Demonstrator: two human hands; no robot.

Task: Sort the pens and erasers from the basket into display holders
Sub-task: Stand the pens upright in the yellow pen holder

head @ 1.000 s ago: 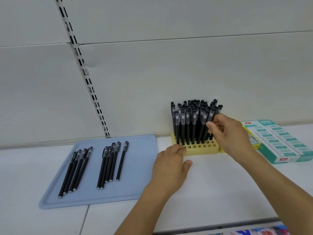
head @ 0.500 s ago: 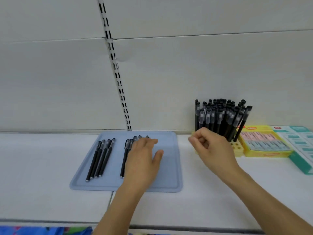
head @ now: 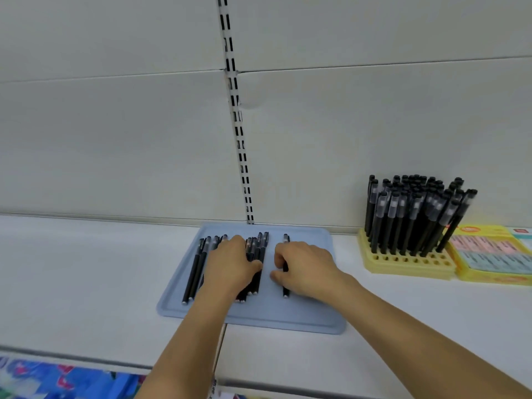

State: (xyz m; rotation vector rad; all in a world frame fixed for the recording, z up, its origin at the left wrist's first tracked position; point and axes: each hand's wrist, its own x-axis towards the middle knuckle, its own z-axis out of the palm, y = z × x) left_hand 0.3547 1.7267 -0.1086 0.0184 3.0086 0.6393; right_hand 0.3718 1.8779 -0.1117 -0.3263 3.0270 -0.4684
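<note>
Two hands down on the blue tray (head: pixel 305 315), both over loose black pens. My right hand (head: pixel 305 269) has its fingers curled round the single pen (head: pixel 285 266) lying alone on the tray's right half; the thumb sits at its near-left side, so I call it a pinch, though the fingertips are hidden and contact is hard to confirm. That pen's long axis runs away from me toward the back wall, cap end far, tip end near. My left hand (head: pixel 233 266) rests on the middle bunch of pens (head: pixel 257 254), thumb against the bunch; fingers look loosely bent, and whether they hold anything I cannot tell. More pens (head: pixel 195 272) lie at the tray's left, same orientation, just beside that hand.

Key relation: the yellow pen holder (head: pixel 408 263), well filled with upright pens, stands off the tray to the right, so the right hand is the nearer one. Its front rows of holes look free. The lying pen needs tipping upright before it drops in. An eraser box (head: pixel 489 254) touches the holder's right side.
</note>
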